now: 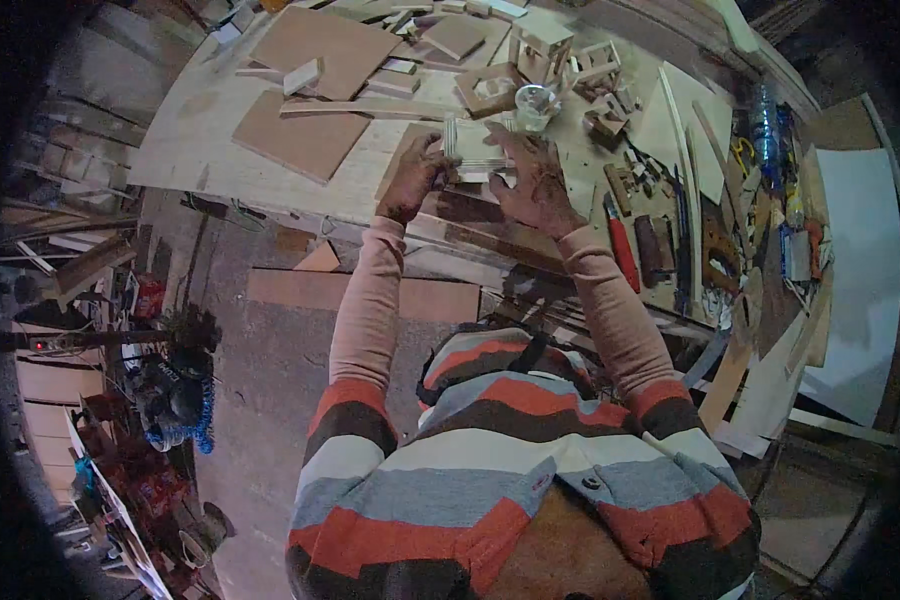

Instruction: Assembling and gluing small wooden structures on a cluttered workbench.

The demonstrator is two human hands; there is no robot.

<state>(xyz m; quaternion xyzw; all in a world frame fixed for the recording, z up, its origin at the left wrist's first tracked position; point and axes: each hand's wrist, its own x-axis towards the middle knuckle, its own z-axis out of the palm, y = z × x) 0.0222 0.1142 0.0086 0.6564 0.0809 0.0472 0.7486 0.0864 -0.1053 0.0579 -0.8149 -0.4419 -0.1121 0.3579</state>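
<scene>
A small pale wooden frame piece point(476, 148) made of thin slats rests on the workbench point(220, 150). My left hand point(413, 177) grips its left side. My right hand point(533, 178) lies over its right side with the fingers spread along the top edge. Both forearms in pink sleeves reach up from the lower edge. A clear glass point(536, 102) stands just beyond the piece.
Brown board panels point(304, 136) and wood strips lie at the back left of the bench. Small wooden box frames point(555, 55) stand behind. A red-handled tool point(622, 245), blue bottle point(765, 125) and hand tools crowd the right. Floor with clutter lies at left.
</scene>
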